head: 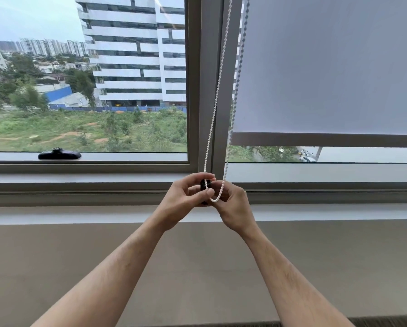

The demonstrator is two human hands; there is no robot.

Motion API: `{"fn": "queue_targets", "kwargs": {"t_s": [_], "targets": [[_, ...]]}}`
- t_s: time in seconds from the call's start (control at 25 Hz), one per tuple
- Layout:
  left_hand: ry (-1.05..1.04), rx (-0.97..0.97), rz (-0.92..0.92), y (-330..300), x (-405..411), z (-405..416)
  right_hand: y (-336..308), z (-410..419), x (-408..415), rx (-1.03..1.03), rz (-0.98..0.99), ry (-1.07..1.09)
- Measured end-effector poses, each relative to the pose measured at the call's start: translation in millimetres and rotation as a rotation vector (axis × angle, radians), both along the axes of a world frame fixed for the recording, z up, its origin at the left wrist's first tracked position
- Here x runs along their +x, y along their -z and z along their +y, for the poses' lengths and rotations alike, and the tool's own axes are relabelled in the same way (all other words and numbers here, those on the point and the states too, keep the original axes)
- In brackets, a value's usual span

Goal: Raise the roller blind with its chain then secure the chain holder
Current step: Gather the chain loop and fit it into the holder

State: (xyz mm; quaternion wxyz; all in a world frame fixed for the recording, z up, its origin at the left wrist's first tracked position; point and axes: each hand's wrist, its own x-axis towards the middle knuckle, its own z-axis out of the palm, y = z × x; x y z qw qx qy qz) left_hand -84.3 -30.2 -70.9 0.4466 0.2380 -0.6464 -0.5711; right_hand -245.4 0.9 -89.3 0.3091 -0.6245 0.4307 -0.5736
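Head view: we had our left hand and right hand at frame centre, fingers pinched around the small black chain holder, with the white bead chain looping through it. Roller blind hung upper right, mostly down.

Single head-worn view: you look forward and slightly down, facing the window frame squarely from close range. Your two forearms enter from the bottom edge and meet just below centre. Wide-angle optics bow the sill and take in the roller blind at upper right.
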Motion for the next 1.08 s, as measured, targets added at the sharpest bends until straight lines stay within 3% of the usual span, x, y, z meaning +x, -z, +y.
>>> {"fn": "queue_targets", "kwargs": {"t_s": [0.36, 0.48, 0.6, 0.68, 0.84, 1.08], "targets": [[0.007, 0.02, 0.022, -3.2, -0.8, -7.2, 0.5, -3.8, -7.6, -0.001, -0.1, -0.067], [-0.008, 0.021, 0.027, -2.0, 0.3, -9.5, 16.8, -11.6, -23.2, 0.052, -0.071, 0.098], [-0.004, 0.056, 0.054, -1.3, 0.7, -10.0, 41.8, -25.4, -38.2, 0.163, 0.07, 0.386], [-0.003, 0.072, 0.065, -0.5, 0.9, -10.9, 58.0, -36.0, -43.8, 0.218, 0.213, 0.467], [0.009, 0.068, 0.061, -1.2, 2.4, -12.2, 86.7, -55.5, -48.8, 0.349, 0.519, 0.445], [0.007, 0.076, 0.061, -5.4, 4.0, -12.0, 110.6, -73.2, -51.3, 0.493, 0.62, 0.47]]}}
